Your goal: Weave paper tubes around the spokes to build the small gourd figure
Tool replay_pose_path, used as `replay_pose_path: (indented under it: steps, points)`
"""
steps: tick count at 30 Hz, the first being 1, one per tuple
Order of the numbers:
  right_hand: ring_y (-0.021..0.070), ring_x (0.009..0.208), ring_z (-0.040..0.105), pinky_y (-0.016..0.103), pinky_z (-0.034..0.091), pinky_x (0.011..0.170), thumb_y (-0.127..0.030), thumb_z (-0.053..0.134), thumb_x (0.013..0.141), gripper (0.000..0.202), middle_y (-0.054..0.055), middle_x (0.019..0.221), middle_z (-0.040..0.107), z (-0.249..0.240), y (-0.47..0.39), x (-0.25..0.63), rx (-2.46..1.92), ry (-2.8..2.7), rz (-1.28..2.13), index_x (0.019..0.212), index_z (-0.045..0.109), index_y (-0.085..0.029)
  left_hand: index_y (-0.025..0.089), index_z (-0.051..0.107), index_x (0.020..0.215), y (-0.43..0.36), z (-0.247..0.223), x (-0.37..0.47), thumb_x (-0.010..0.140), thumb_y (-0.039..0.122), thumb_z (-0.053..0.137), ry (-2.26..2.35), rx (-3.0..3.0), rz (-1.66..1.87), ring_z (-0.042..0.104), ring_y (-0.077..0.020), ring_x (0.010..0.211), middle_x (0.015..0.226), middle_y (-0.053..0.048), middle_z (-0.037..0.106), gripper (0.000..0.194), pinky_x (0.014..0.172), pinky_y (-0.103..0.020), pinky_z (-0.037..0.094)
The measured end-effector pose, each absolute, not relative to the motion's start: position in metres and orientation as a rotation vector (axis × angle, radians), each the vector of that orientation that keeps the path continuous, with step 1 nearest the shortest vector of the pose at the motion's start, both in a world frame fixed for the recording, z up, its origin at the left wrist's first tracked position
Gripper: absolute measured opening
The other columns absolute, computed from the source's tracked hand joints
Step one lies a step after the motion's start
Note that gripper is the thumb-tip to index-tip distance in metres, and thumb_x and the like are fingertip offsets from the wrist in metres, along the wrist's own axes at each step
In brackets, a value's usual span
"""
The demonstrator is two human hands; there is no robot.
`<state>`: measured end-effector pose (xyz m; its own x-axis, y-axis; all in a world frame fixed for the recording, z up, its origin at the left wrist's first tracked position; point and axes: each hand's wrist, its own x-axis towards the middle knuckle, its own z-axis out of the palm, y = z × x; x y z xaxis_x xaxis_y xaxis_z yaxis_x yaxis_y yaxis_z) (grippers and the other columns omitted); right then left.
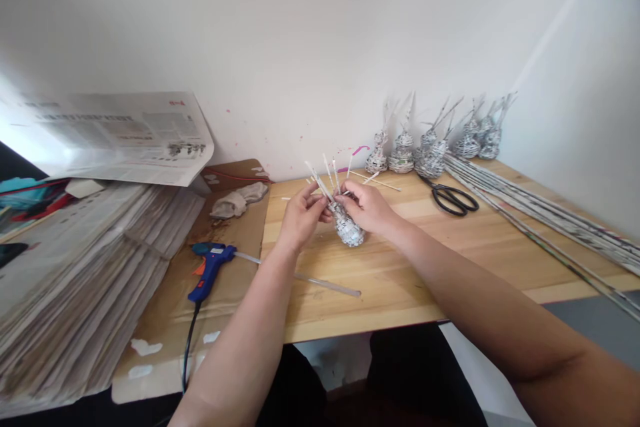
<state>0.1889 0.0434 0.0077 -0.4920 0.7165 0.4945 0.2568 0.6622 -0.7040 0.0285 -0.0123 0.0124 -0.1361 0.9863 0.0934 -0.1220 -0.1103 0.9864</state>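
Note:
A small gourd-shaped weaving of rolled newspaper is held tilted over the wooden table, its rounded base toward me. Loose paper strips fan out from its narrow top, away from me. On the left side of that top, my left hand is closed with thumb and fingers around the strips. My right hand pinches the neck from the other side. The fingertips of both hands nearly meet there, so exactly which strip each one grips is partly hidden.
Several similar woven pieces stand along the wall. Black-handled scissors and long paper rods lie on the right. A blue glue gun with a glue stick rests on cardboard at left, beside stacked newspapers.

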Motion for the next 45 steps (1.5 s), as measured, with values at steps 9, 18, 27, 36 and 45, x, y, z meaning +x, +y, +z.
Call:
replay_pose_path:
  steps: [9, 18, 27, 36, 45]
  points:
    - [0.0155, 0.066, 0.055, 0.027, 0.038, 0.065, -0.027, 0.053, 0.089, 0.010, 0.001, 0.072, 0.063, 0.008, 0.044, 0.190, -0.779, -2.075, 0.667, 0.082, 0.057, -0.021, 0.013, 0.068, 0.086, -0.013, 0.010, 0.032, 0.064, 0.019, 0.078, 1.377, 1.400, 1.355, 0.060, -0.0112, 0.056, 0.067, 0.000, 0.066, 0.026, 0.055, -0.024, 0.054]
    - [0.0130, 0.059, 0.050, 0.026, 0.035, 0.058, -0.032, 0.054, 0.087, 0.013, -0.002, 0.068, 0.057, 0.007, 0.046, 0.191, -0.781, -2.067, 0.806, 0.081, 0.055, -0.021, 0.014, 0.056, 0.075, -0.010, 0.008, 0.025, 0.069, 0.032, 0.078, 1.267, 1.244, 1.444, 0.064, -0.0117, 0.055, 0.062, -0.001, 0.065, 0.029, 0.059, -0.026, 0.056]
    - [0.0151, 0.067, 0.056, 0.027, 0.039, 0.064, -0.031, 0.054, 0.087, 0.011, 0.000, 0.073, 0.062, 0.005, 0.045, 0.189, -0.770, -2.079, 0.787, 0.083, 0.055, -0.021, 0.019, 0.048, 0.085, -0.008, 0.004, 0.030, 0.079, 0.037, 0.069, 1.266, 1.274, 1.409, 0.054, -0.0106, 0.038, 0.047, 0.007, 0.056, 0.028, 0.042, -0.020, 0.046]
    - [0.0140, 0.060, 0.050, 0.026, 0.035, 0.061, -0.029, 0.056, 0.085, 0.010, -0.002, 0.066, 0.057, 0.006, 0.044, 0.189, -0.795, -2.114, 0.753, 0.079, 0.055, -0.021, 0.014, 0.060, 0.099, -0.014, 0.012, 0.018, 0.063, 0.025, 0.082, 1.079, 1.278, 1.170, 0.067, -0.0140, 0.069, 0.081, -0.005, 0.070, 0.044, 0.066, -0.027, 0.056]
    - [0.0133, 0.060, 0.045, 0.026, 0.030, 0.059, -0.032, 0.050, 0.088, 0.017, -0.004, 0.063, 0.049, 0.010, 0.042, 0.191, -0.806, -2.205, 0.784, 0.076, 0.049, -0.021, 0.015, 0.055, 0.096, -0.011, 0.006, 0.024, 0.062, 0.018, 0.078, 1.243, 1.388, 1.193, 0.060, -0.0119, 0.053, 0.065, 0.002, 0.063, 0.042, 0.051, -0.023, 0.051]
